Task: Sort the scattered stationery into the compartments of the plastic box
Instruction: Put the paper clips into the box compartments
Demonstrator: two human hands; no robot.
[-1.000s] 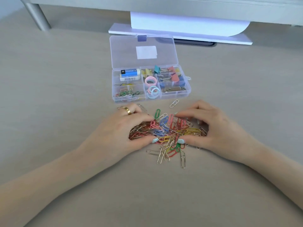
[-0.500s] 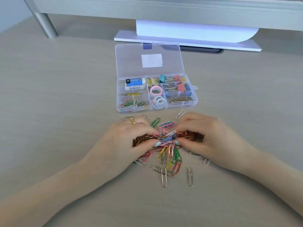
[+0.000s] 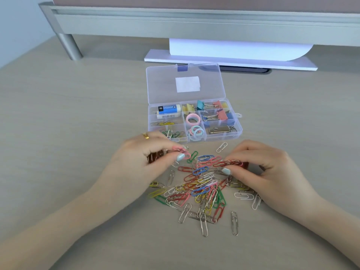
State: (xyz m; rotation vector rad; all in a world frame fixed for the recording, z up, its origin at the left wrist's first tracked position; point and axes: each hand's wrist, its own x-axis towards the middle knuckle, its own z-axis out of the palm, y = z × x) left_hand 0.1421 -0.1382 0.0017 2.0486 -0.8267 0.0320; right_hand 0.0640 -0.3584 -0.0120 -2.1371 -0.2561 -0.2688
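Note:
A heap of coloured and silver paper clips (image 3: 200, 190) lies on the table in front of the clear plastic box (image 3: 239, 131), whose lid is folded back. My left hand (image 3: 140, 162) holds a bunch of clips in its curled fingers, a pink one pinched at the fingertips. My right hand (image 3: 266, 168) pinches a bunch of red and silver clips at the heap's right edge. The box holds an eraser (image 3: 168, 111), binder clips (image 3: 212, 112), pastel rings (image 3: 192, 125), a metal USB stick (image 3: 219, 130) and some paper clips (image 3: 173, 133).
A lone silver clip (image 3: 221, 147) lies between the box and my right hand. Single clips (image 3: 234, 223) are strewn at the heap's near side. A white monitor base (image 3: 229, 59) and a grey shelf leg (image 3: 70, 45) stand behind the box.
Both hands, which were pressed together over the heap, have moved apart and lifted with clips in them. The clips left on the table lie more spread out.

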